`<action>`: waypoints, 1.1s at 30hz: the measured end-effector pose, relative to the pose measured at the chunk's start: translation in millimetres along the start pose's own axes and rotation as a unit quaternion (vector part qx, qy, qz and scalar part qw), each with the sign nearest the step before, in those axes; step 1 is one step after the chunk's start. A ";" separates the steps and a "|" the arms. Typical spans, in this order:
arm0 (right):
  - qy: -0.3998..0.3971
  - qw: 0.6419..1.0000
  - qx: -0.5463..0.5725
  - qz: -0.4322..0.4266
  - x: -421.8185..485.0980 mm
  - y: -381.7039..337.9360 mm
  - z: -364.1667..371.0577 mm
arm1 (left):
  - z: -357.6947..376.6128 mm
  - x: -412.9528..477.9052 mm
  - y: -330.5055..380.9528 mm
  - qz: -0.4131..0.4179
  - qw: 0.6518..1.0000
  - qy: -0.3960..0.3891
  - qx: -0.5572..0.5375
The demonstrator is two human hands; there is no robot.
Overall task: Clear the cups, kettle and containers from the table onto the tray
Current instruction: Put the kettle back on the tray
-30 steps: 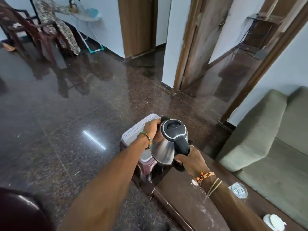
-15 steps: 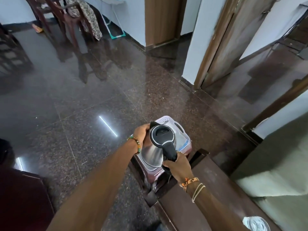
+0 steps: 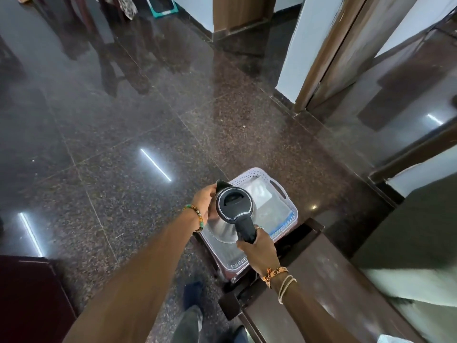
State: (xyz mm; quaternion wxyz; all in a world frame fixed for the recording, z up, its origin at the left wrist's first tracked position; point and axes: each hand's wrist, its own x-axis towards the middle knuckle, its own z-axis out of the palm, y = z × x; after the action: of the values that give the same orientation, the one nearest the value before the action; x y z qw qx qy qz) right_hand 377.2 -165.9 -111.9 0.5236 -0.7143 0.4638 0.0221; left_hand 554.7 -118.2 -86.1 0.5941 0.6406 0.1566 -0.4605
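Right hand [image 3: 259,248] grips kettle [image 3: 233,205] over tray [image 3: 249,174]; left hand [image 3: 206,201] cups it.

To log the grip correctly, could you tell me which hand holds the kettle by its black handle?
The right hand, with thread wristbands, grips the kettle handle; the left hand, with the beaded bracelet, only supports the body beside the spout.

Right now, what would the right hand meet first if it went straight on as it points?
The kettle: the right hand grips its handle, pointing at its body. Beyond, probably the tray; depth unclear.
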 end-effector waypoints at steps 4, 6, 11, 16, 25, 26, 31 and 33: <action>0.000 1.000 -0.016 0.013 22.0 3.0 15.3 | -13.4 35.6 0.1 0.000 0.999 -0.012 0.032; -0.002 1.000 -0.021 0.016 32.2 5.1 22.7 | -18.4 49.1 1.2 -0.006 0.999 -0.021 0.035; -0.017 0.999 -0.021 0.039 46.6 13.0 36.4 | -26.2 70.0 0.5 -0.019 0.998 -0.036 0.045; -0.031 0.998 -0.014 0.051 54.0 18.4 45.1 | -33.8 85.7 -3.7 -0.012 0.998 -0.032 0.060; -0.038 0.997 -0.030 0.064 62.0 25.2 45.4 | -33.6 107.2 -14.1 -0.001 0.993 -0.069 0.093; -0.041 0.996 -0.037 0.067 62.0 24.2 44.9 | -34.0 108.8 -15.2 0.005 0.993 -0.060 0.098; -0.065 0.990 -0.093 0.085 62.4 16.7 38.2 | -30.3 104.9 -16.6 0.019 0.987 -0.010 0.162; -0.078 0.985 -0.132 0.082 60.5 11.9 34.1 | -31.7 100.4 -18.9 0.060 0.974 0.023 0.217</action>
State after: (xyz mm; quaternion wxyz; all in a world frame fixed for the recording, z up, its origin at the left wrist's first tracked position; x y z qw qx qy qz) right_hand 418.9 -178.6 -167.2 0.4560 -0.7324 0.4719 0.1815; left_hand 606.2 -119.7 -179.8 0.4634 0.7729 0.0278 -0.4325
